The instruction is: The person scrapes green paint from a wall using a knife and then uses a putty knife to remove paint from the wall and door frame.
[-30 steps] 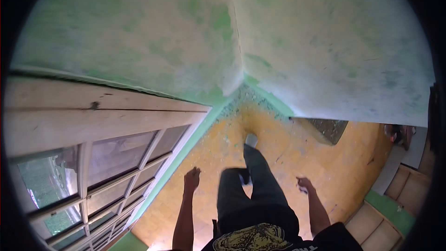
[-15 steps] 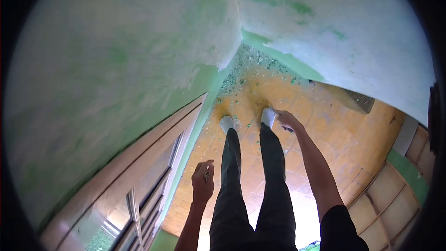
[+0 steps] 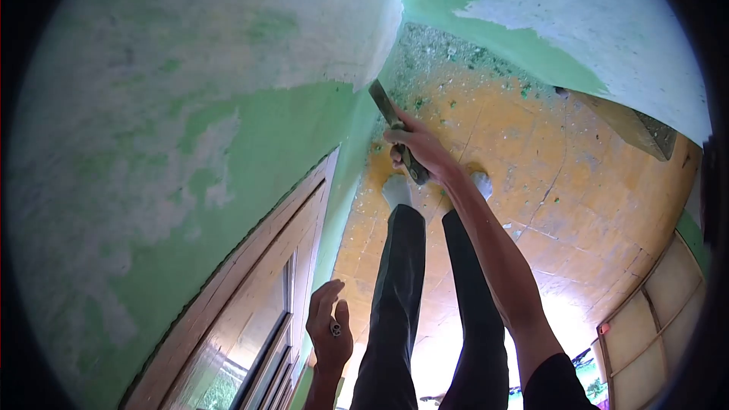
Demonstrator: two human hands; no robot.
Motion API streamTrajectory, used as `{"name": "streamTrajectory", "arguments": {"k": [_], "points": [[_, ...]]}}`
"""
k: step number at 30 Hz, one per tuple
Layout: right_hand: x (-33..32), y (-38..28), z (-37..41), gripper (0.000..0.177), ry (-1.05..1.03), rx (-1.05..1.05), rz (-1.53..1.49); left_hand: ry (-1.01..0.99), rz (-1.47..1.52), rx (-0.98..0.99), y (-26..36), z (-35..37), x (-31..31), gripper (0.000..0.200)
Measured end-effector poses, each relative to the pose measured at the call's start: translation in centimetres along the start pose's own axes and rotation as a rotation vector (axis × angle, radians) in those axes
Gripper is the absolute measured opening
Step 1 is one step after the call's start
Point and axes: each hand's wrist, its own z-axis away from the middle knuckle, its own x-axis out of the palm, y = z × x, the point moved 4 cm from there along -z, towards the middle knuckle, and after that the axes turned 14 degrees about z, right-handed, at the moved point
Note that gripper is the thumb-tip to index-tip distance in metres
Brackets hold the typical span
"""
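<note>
My right hand is wrapped around the handle of a scraper with a long flat blade. Its blade points up and left, and its tip overlaps the lower edge of the left wall near the corner in this view. Patches of green paint and bare, whitish plaster cover that wall. Lower down, my left hand hangs beside the door frame with fingers loosely bent and apart from the thumb. A small shiny ring-like piece shows at its fingers.
Paint flakes and dust lie along the corner on the orange tiled floor. A wooden block or plank rests against the right wall. A wooden frame with glass panes stands at lower left, and a panelled partition at lower right.
My right hand has swung up and left with the scraper, from beside my foot toward the left wall. My left hand has lowered slightly, and the view has shifted.
</note>
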Motion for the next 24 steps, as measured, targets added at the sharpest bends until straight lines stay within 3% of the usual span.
{"name": "streamTrajectory", "arguments": {"k": [3,6,9,14,18,20,24], "points": [[1.0,-1.0,-0.7,0.073,-0.060,-0.045,-0.167,0.002,-0.079,0.180,2.2,-1.7,-0.5,0.030],[1.9,-1.1,-0.7,0.074,-0.033,-0.052,0.012,0.026,-0.009,0.211,2.7,-3.0,-1.4,0.034],[1.7,-1.1,-0.8,0.073,-0.076,-0.009,-0.187,0.033,-0.061,0.253,3.3,-4.0,-2.0,0.039],[3.8,-3.7,0.9,0.073,-0.006,0.075,-0.036,0.019,-0.104,0.251,3.9,-5.5,-2.1,0.042],[1.8,-2.5,-2.0,0.074,0.091,0.085,-0.021,0.012,-0.128,0.263,4.5,-6.5,-2.0,0.042],[1.5,-2.8,-0.8,0.074,-0.028,0.055,0.071,-0.003,-0.127,0.251,4.6,-6.8,-2.4,0.043],[1.6,-2.5,-0.9,0.074,-0.051,0.087,0.006,-0.030,-0.150,0.242,4.8,-7.5,-2.0,0.043]]}}
